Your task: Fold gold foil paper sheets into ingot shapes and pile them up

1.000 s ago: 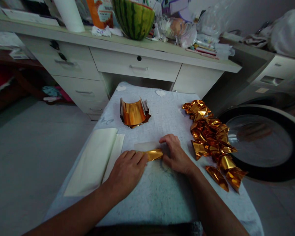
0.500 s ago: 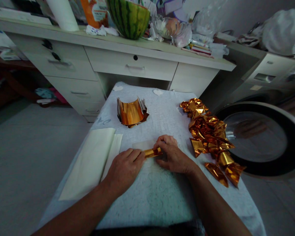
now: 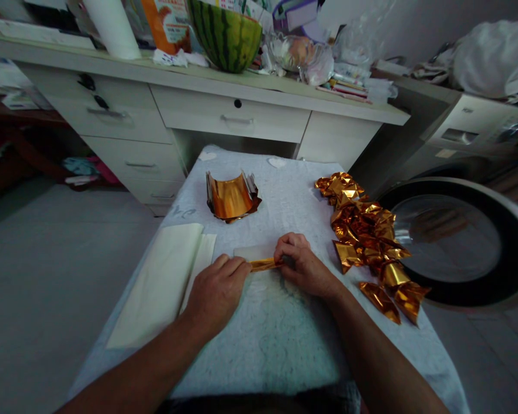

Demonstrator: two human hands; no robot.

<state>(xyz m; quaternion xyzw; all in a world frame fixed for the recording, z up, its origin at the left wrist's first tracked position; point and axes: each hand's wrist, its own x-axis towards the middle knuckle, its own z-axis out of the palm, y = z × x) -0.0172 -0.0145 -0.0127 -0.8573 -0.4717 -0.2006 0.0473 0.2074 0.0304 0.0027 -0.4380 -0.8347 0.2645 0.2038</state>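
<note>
At the upper left of the frame, a white roll [image 3: 112, 29] stands on a counter [image 3: 285, 98]; an orange packet [image 3: 168, 26] stands to its right. Below, at left of centre, pale folded paper [image 3: 157, 287] lies flat on a cloth-covered table [image 3: 259, 351], with a narrower strip of the same shade along its right edge. The left hand [image 3: 219, 290] is placed just right of this paper, palm down, fingers closed together on the left end of a gold foil strip [image 3: 262, 265]. At upper centre, a cut watermelon [image 3: 227, 37] rests on the counter; below it, a curved stack of gold foil [image 3: 232, 197] sits on the table, apart from both hands. The gold foil strip is located at the centre of the frame, narrow and roughly horizontal, spanning the gap between the hands. A translucent sheet [image 3: 254, 252] lies directly behind it. The right hand [image 3: 302, 263] has thumb and fingers drawn together at the strip's right end; exact fingertip contact is partly hidden. Right of centre, crumpled gold foil pieces [image 3: 366, 227] form a diagonal row. At the far right is a round, black-rimmed door [image 3: 457, 241].
</note>
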